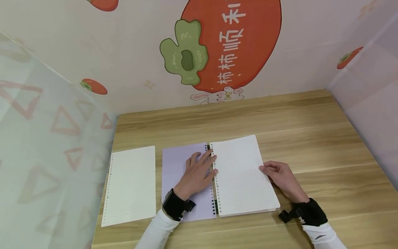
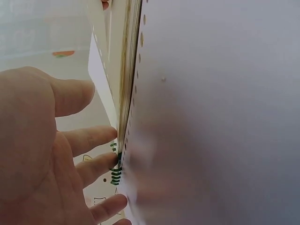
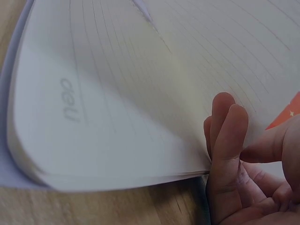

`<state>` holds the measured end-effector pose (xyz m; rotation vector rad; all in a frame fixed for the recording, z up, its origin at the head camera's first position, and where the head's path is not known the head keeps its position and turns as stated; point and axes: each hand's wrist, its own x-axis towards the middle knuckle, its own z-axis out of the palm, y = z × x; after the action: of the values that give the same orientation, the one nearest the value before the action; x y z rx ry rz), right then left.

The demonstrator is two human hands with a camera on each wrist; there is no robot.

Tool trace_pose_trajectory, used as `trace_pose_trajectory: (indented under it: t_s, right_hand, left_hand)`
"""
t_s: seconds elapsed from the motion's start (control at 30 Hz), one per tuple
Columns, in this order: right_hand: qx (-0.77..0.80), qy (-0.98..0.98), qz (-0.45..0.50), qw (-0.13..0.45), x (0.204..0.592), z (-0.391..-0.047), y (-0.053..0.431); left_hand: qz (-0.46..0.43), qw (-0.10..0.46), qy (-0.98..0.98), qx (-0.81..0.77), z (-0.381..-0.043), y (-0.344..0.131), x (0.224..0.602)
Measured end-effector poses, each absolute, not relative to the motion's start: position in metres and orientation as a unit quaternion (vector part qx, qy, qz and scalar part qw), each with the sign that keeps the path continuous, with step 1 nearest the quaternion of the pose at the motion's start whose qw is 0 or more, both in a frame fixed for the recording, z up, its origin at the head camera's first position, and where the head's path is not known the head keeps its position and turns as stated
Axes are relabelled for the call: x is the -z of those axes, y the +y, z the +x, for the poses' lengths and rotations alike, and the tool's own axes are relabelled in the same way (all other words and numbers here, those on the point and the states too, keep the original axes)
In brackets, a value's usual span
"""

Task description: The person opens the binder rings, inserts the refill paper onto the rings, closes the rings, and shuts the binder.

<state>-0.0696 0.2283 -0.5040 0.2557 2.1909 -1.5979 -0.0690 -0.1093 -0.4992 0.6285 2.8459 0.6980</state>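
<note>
Wood-grained tabletop (image 1: pixel 326 145) carries the open notebook (image 1: pixel 239 166) — purple cover (image 1: pixel 174 162) left, lined pages (image 1: pixel 248 190) right. One loose punched sheet (image 1: pixel 130 186) lies farther left. My left hand (image 1: pixel 196 176) rests, fingers apart, across cover and binding; my right hand (image 1: pixel 281 178) pinches the pages' outer edge — thumb against finger.

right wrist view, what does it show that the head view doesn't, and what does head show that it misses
Only the right wrist view shows a grey printed word near the page edge.

Only the head view shows the left hand, spread over the purple cover and reaching the punched edge of the white lined pages, and the separate white sheet lying to the left.

Both show the right hand at the outer edge of those pages, and part of the wooden table.
</note>
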Motion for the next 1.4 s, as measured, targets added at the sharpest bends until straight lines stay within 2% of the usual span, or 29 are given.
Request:
trace_pose_trajectory:
  t_s: [0.3,0.53,0.73,1.0,1.23,1.4]
  right_hand:
    - [0.577,0.786,0.084,0.206,0.505,-0.067,0.229]
    - [0.550,0.808,0.079,0.195,0.505,-0.070,0.230]
    - [0.538,0.819,0.074,0.185,0.504,-0.071,0.229]
    - [0.524,0.830,0.070,0.177,0.506,-0.072,0.228]
    - [0.555,0.810,0.058,0.180,0.505,-0.073,0.239]
    - [0.575,0.801,0.039,0.162,0.503,-0.075,0.252]
  left_hand:
    - [0.201,0.080,0.943,-0.253,-0.050,-0.110,0.493]
    - [0.284,0.061,0.919,-0.267,-0.024,-0.106,0.490]
    - [0.324,0.098,0.911,-0.234,-0.010,-0.101,0.484]
    - [0.361,0.094,0.907,-0.195,-0.001,-0.100,0.485]
    - [0.358,0.092,0.911,-0.183,0.001,-0.099,0.483]
    - [0.355,0.101,0.911,-0.183,0.002,-0.097,0.483]
